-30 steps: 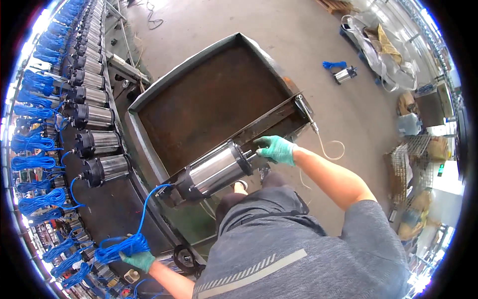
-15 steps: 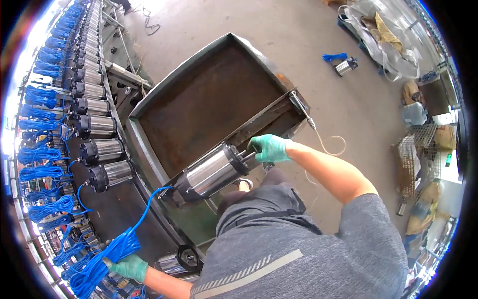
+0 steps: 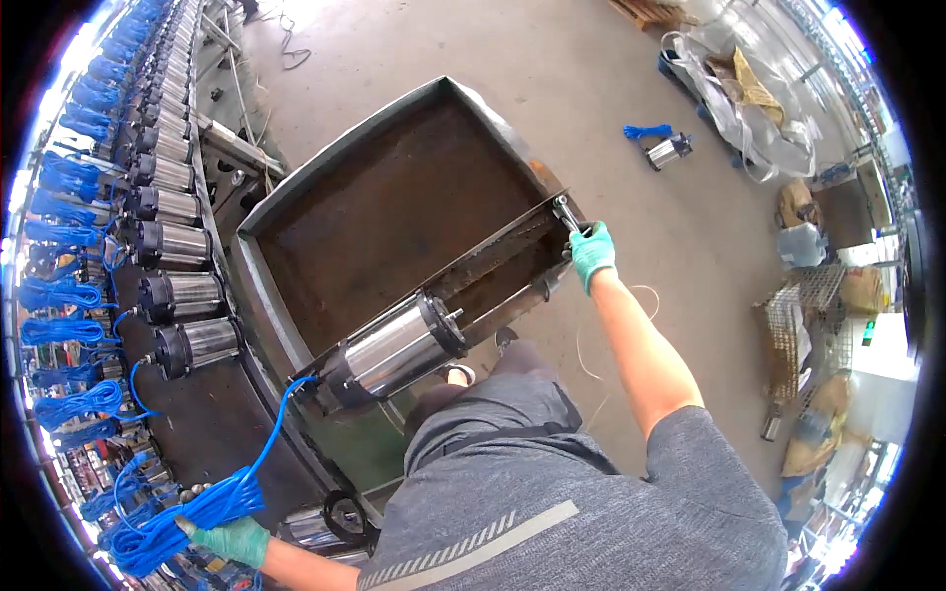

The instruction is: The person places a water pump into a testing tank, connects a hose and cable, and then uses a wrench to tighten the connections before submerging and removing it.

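Note:
My left hand (image 3: 232, 540), in a green glove, is closed round a coiled bundle of blue cable (image 3: 192, 522). From that bundle the cable runs up to a silver cylindrical motor (image 3: 394, 350) with black ends, which lies tilted across the rails on the near side of a metal tray (image 3: 266, 295). Its bare shaft points to the right. My right hand (image 3: 593, 256), also gloved in green, is closed round a slim metal tool (image 3: 564, 212) at the tray's right corner. A thin pale hose hangs nearby.
Similar motors (image 3: 187, 291) with blue cable coils line the bench at left. Another motor (image 3: 340, 522) stands by my left forearm. On the floor at far right lie a motor (image 3: 670, 151) with blue cable and a large clear plastic bag (image 3: 769, 128). Wire baskets (image 3: 783, 340) stand at right.
My right hand has left the motor's shaft end and moved right and up to the slim metal tool, closing on it. The left hand still holds the cable bundle.

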Motion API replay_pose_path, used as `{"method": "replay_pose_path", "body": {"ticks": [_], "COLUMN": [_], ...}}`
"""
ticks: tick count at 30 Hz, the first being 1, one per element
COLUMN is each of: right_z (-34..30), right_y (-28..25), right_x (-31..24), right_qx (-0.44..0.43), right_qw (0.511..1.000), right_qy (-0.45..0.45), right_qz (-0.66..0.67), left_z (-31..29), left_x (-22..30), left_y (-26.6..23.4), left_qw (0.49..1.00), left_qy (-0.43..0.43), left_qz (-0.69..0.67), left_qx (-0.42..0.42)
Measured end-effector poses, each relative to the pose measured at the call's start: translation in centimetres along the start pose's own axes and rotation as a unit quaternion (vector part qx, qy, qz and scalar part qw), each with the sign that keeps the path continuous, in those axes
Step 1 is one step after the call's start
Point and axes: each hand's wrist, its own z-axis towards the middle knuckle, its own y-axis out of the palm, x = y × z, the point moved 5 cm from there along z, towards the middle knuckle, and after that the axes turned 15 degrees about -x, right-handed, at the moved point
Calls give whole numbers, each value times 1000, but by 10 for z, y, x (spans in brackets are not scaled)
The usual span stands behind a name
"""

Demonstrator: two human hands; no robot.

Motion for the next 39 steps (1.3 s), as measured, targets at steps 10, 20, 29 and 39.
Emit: {"method": "replay_pose_path", "body": {"ticks": [10,20,29,39], "right_z": [-103,-115,-144,-293], "right_y": [66,204,204,344], "right_x": [-92,-84,-64,-37], "right_qx": [-141,-533,-536,-637], "right_qw": [922,740,745,742], "right_qy": [-215,-144,-199,-72], "right_qz": [-290,-384,-344,-194], "left_z": [1,59,39,27], "left_x": [5,26,82,181], "left_y": [15,73,113,2], "left_qw": [999,995,975,944], "left_qy": [41,77,159,249], "left_qz": [-33,-30,85,111], "left_qx": [11,60,132,189]}}
